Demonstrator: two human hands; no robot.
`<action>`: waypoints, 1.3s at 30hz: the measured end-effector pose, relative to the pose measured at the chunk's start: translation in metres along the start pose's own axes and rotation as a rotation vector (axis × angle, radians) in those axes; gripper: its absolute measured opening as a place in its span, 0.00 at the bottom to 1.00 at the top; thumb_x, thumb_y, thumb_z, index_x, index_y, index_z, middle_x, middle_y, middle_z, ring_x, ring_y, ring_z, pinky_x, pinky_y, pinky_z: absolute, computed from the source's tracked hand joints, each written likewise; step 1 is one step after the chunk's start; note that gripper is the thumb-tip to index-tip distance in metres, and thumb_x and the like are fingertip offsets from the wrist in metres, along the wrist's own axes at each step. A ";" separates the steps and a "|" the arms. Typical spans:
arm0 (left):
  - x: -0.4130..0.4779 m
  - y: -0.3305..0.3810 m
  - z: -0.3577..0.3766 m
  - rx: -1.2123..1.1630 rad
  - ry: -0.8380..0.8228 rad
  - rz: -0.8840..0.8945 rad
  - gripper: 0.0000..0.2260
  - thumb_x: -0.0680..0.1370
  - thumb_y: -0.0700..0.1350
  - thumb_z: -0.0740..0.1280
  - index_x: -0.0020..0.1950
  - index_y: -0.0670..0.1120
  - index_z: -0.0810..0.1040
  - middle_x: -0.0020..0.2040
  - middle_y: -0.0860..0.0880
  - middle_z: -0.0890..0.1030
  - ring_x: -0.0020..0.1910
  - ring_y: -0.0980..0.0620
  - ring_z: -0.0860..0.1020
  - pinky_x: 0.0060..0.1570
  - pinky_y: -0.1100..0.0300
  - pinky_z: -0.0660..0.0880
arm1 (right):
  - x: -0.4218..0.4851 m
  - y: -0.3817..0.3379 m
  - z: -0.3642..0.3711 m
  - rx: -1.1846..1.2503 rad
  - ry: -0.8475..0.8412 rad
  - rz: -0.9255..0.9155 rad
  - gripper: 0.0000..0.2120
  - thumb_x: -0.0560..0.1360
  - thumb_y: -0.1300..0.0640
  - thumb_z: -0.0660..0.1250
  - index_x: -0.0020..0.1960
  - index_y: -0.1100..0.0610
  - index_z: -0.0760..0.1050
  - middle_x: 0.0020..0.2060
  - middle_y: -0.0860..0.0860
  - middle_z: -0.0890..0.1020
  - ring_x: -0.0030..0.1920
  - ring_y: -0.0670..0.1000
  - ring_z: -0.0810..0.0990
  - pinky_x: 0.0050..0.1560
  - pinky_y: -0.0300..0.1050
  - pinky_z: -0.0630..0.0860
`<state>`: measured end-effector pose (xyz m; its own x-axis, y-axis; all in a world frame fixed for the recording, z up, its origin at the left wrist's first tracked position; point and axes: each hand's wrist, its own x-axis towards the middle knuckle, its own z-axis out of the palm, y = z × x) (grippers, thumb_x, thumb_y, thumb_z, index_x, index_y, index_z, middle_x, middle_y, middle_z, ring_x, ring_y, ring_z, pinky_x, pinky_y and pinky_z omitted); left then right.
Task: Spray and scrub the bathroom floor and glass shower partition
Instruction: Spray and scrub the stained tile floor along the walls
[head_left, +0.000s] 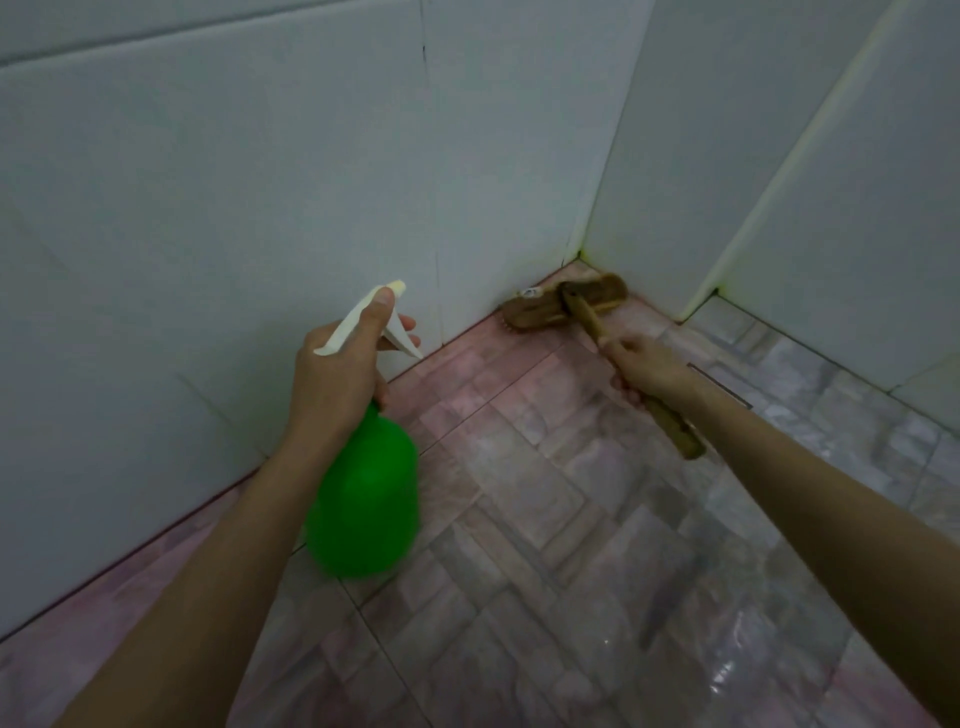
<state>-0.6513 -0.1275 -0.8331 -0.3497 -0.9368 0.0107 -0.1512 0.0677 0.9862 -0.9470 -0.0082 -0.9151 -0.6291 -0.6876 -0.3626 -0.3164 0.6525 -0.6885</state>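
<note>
My left hand (340, 374) grips the neck of a green spray bottle (363, 499) with a white trigger head (363, 322); my thumb lies along the top and fingers curl at the trigger. The nozzle faces the white tiled wall. My right hand (649, 371) holds the wooden handle of a scrub brush (566, 306). The brush head lies on the pinkish floor tiles (519, 519) in the corner where two walls meet.
White tiled walls (208, 208) close in on the left and behind the corner. A white wall edge or partition (753, 208) stands at the right, its foot meeting the floor. The wet, glossy floor spreads toward the lower right.
</note>
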 end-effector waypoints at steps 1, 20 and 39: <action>0.000 0.000 0.002 -0.006 -0.001 -0.003 0.14 0.77 0.63 0.64 0.37 0.64 0.86 0.44 0.51 0.88 0.41 0.27 0.80 0.31 0.56 0.72 | 0.008 0.007 -0.006 -0.328 0.119 -0.155 0.16 0.82 0.51 0.55 0.65 0.56 0.71 0.44 0.58 0.81 0.36 0.55 0.79 0.36 0.44 0.76; -0.006 -0.004 0.005 -0.049 0.028 -0.003 0.13 0.76 0.63 0.64 0.37 0.64 0.86 0.44 0.51 0.88 0.44 0.26 0.80 0.32 0.57 0.72 | 0.047 0.011 -0.008 -0.851 0.095 -0.567 0.26 0.82 0.54 0.53 0.75 0.34 0.51 0.46 0.58 0.79 0.45 0.58 0.80 0.45 0.50 0.78; -0.041 0.000 -0.018 -0.026 0.071 -0.005 0.11 0.72 0.67 0.65 0.41 0.66 0.85 0.47 0.41 0.87 0.47 0.26 0.81 0.34 0.55 0.71 | -0.015 -0.026 0.046 -0.414 -0.158 -0.620 0.23 0.80 0.53 0.60 0.74 0.52 0.64 0.54 0.58 0.82 0.50 0.51 0.82 0.52 0.43 0.74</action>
<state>-0.6207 -0.0953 -0.8303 -0.2828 -0.9590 0.0160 -0.1281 0.0543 0.9903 -0.8967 -0.0299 -0.9209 -0.1503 -0.9842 -0.0937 -0.8387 0.1771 -0.5149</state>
